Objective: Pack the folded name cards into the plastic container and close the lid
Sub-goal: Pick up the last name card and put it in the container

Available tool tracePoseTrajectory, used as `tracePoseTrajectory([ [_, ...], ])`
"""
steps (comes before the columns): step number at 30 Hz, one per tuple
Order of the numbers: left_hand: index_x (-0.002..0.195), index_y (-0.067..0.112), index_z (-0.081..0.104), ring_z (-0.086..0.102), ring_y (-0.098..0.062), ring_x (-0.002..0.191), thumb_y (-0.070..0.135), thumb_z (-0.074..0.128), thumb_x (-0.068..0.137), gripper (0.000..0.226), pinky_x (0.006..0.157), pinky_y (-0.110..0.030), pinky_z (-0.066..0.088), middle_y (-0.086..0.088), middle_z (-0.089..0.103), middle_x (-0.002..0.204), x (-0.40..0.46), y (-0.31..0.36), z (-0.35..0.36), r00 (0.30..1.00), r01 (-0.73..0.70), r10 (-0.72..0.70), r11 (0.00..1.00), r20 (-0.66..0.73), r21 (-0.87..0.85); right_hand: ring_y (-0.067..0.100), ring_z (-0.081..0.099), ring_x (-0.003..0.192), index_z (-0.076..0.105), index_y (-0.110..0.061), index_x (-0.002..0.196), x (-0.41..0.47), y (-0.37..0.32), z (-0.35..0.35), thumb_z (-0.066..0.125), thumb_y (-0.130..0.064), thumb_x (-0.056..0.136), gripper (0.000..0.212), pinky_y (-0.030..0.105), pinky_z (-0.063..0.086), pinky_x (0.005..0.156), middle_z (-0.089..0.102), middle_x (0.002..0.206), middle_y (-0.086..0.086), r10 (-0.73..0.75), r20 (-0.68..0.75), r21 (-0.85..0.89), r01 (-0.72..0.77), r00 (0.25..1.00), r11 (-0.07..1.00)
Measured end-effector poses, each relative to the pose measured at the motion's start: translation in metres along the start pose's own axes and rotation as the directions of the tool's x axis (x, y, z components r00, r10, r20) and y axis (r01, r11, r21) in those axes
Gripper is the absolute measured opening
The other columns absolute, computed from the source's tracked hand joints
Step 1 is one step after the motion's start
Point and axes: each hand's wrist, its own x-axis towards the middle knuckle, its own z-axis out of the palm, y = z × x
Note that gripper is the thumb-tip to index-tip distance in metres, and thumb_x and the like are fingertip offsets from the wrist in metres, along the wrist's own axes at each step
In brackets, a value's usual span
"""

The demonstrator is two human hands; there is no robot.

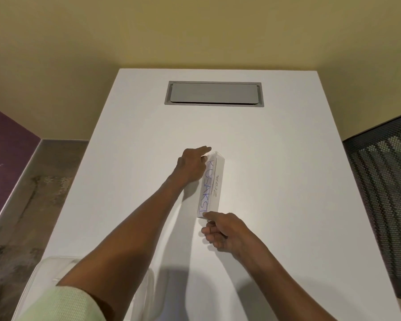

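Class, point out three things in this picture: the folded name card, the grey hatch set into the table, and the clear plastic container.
folded name card (pixel 208 185): head view, on its lettered face.
grey hatch (pixel 214 93): head view, middle of its flap.
plastic container (pixel 63 262): head view, on its near-left rim.

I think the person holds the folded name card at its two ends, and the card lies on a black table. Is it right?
Not quite. The table is white, not black, as the head view shows. The rest stands: the left hand is at the far end of the folded name card and the right hand is at its near end, with the card on the table.
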Motion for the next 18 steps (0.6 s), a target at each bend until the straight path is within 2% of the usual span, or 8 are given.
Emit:
tracePoseTrajectory([
  [2, 0.136, 0.018, 0.051, 0.053, -0.029, 0.12, 0.009, 0.039, 0.097, 0.042, 0.092, -0.044, 0.047, -0.006, 0.059, 0.131, 0.012, 0.002, 0.002, 0.998, -0.06, 0.057, 0.994, 0.037, 0.09, 0.017, 0.048, 0.049, 0.057, -0.009, 0.084, -0.001, -0.001, 0.002, 0.068, -0.024, 0.082, 0.018, 0.021, 0.034, 0.048, 0.065, 0.075, 0.011, 0.025, 0.03, 0.089, -0.028, 0.999, 0.996],
  [7, 0.139, 0.013, 0.044, 0.043, -0.03, 0.127, 0.012, 0.035, 0.1, 0.04, 0.098, -0.046, 0.041, -0.011, 0.054, 0.133, 0.027, 0.006, 0.013, 0.989, -0.102, 0.081, 0.979, 0.122, 0.177, 0.018, 0.049, 0.052, 0.06, -0.008, 0.092, 0.001, 0.001, 0.006, 0.059, -0.013, 0.087, 0.007, 0.023, 0.035, 0.05, 0.063, 0.073, 0.01, 0.046, 0.061, 0.183, -0.057, 0.997, 0.982],
  [9, 0.14, 0.012, 0.044, 0.042, -0.029, 0.132, 0.013, 0.035, 0.1, 0.041, 0.104, -0.046, 0.038, -0.01, 0.052, 0.138, 0.029, 0.006, 0.016, 0.985, -0.096, 0.07, 0.981, 0.155, 0.166, 0.018, 0.048, 0.052, 0.061, -0.007, 0.098, 0.004, 0.005, 0.006, 0.056, -0.011, 0.087, 0.012, 0.023, 0.035, 0.049, 0.062, 0.075, 0.01, 0.049, 0.072, 0.199, -0.062, 0.996, 0.978],
  [11, 0.14, 0.012, 0.046, 0.043, -0.027, 0.133, 0.011, 0.034, 0.1, 0.041, 0.108, -0.043, 0.037, -0.01, 0.051, 0.142, 0.029, 0.006, 0.017, 0.984, -0.076, 0.053, 0.988, 0.168, 0.135, 0.018, 0.049, 0.052, 0.062, -0.008, 0.096, 0.007, 0.009, 0.007, 0.054, -0.009, 0.088, 0.011, 0.022, 0.036, 0.05, 0.062, 0.076, 0.01, 0.038, 0.07, 0.216, -0.053, 0.997, 0.975],
  [18, 0.133, 0.012, 0.056, 0.048, -0.022, 0.13, -0.001, 0.037, 0.092, 0.047, 0.11, -0.035, 0.037, -0.006, 0.055, 0.139, 0.025, 0.001, 0.017, 0.995, -0.04, 0.037, 0.998, 0.088, 0.038, 0.015, 0.054, 0.052, 0.066, -0.006, 0.091, 0.011, 0.019, 0.007, 0.059, -0.01, 0.086, 0.009, 0.023, 0.044, 0.051, 0.065, 0.072, 0.006, -0.017, 0.047, 0.284, 0.003, 0.999, 0.959],
])
